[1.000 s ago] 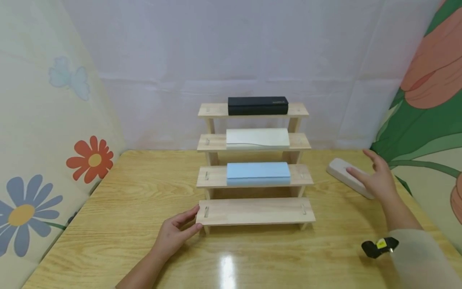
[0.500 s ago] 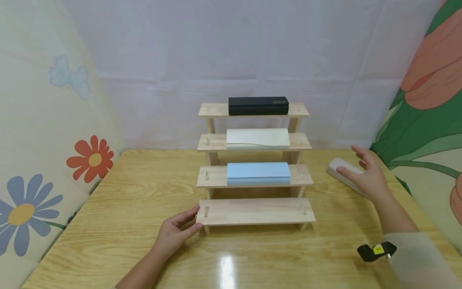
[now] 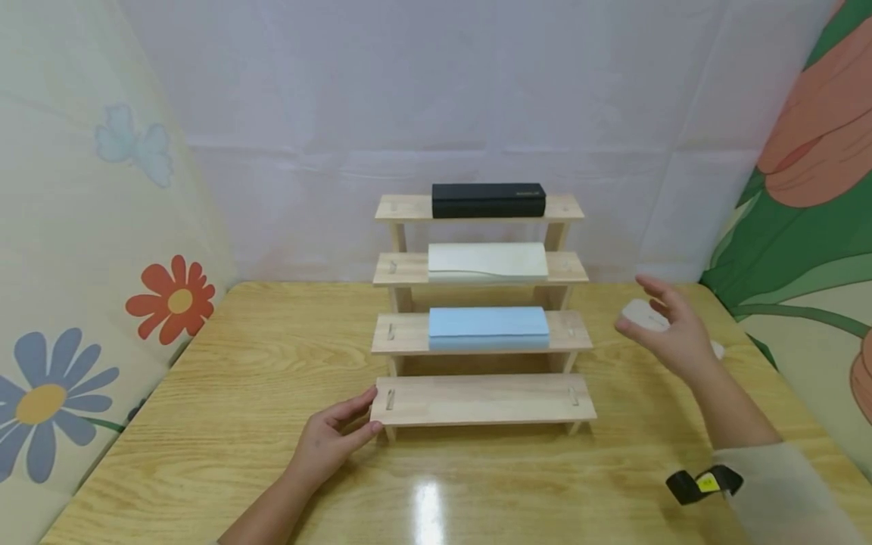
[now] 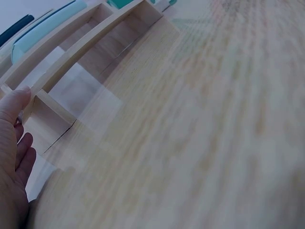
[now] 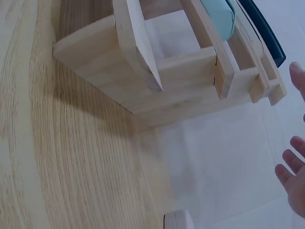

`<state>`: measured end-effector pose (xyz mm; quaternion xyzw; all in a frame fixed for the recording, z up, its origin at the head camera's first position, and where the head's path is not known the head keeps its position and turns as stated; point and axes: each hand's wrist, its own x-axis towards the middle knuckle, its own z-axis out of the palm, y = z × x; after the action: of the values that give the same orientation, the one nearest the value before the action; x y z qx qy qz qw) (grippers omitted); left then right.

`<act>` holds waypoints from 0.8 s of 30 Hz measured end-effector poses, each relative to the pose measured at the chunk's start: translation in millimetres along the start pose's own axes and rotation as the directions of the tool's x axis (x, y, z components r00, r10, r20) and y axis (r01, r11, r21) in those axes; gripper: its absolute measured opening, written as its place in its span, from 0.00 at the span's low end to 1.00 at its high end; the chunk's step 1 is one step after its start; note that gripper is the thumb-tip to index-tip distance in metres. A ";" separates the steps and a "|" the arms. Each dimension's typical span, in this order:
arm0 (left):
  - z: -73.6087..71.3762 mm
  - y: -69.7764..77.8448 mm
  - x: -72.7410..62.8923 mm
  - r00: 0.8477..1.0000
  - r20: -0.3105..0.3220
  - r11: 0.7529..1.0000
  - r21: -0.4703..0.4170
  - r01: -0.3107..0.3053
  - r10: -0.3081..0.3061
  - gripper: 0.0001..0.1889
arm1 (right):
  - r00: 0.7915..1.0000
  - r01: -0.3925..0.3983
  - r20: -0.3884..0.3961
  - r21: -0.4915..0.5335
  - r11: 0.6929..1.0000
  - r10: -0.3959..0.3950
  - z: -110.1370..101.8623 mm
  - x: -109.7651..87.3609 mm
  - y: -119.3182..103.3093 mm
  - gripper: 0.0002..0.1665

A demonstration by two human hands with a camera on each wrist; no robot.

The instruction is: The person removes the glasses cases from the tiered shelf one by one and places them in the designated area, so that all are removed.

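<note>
A four-step wooden display stand (image 3: 484, 400) stands on the table. My left hand (image 3: 331, 439) holds the left end of its lowest shelf, thumb at the front corner and fingers at the rear one; the left wrist view shows the thumb (image 4: 18, 102) against the board. On the upper shelves lie a black glasses case (image 3: 487, 201), a cream one (image 3: 487, 261) and a light blue one (image 3: 487, 328). My right hand (image 3: 677, 344), thumb and fingers spread and holding nothing, hovers over a white glasses case (image 3: 640, 312) right of the stand, partly covering it in the head view.
The wood-grain table (image 3: 272, 333) runs up to a white cloth backdrop (image 3: 436, 91). Flower-printed panels rise at the left (image 3: 61, 227) and right (image 3: 804, 227). A black strap (image 3: 705, 484) with a yellow label sits at the right sleeve.
My right hand has moved left across the white glasses case, fingers still spread, uncovering the case's near end. My left hand stays on the stand, and the stand has hardly shifted.
</note>
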<state>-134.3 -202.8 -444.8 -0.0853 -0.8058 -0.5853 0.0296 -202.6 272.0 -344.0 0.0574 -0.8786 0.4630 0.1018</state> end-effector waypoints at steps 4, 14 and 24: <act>0.1 -0.3 0.1 1.000 0.001 1.000 -0.003 0.001 -0.001 0.26 | 0.999 0.044 0.016 0.013 0.999 -0.044 4.7 -2.4 -4.8 0.47; 0.0 -1.3 0.5 1.000 0.003 1.000 -0.009 -0.015 0.015 0.26 | 0.992 0.102 0.066 0.034 0.994 -0.104 18.2 -4.7 -17.8 0.46; -0.2 -1.3 0.5 1.000 0.002 1.000 -0.006 0.005 -0.005 0.26 | 0.989 0.080 0.118 0.070 0.994 -0.088 32.7 -6.3 -28.3 0.46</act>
<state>-135.0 -203.3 -445.8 -0.0838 -0.8042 -0.5877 0.0272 -195.0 229.1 -340.7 0.1256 -0.8644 0.4825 0.0657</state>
